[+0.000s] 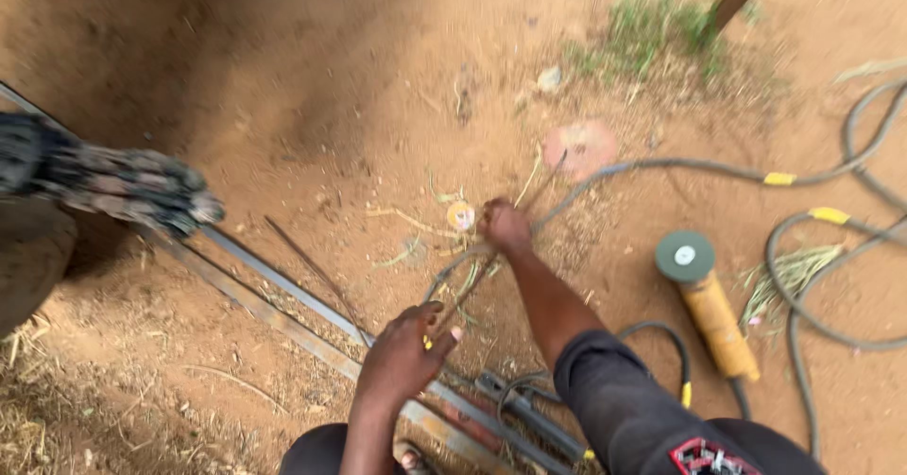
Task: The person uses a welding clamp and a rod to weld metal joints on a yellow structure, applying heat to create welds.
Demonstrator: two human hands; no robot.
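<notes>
Bare red dirt (312, 88) lies open across the upper left, well apart from any clutter, so there is free passage there. Flat steel bars (283, 310) run diagonally from the left edge toward the bottom centre, blocking a low sweep between the left hand (402, 352) and the dirt beyond. A thin rod (316, 272) lies just beside them. Around the right hand (505, 225), a grey cable (680, 165) and dry stalks crowd the ground. To the right, an angle grinder (704, 300) lies between loops of hose (803, 296), leaving only narrow gaps. A patterned sleeve (113, 182) reaches in from the left edge.
</notes>
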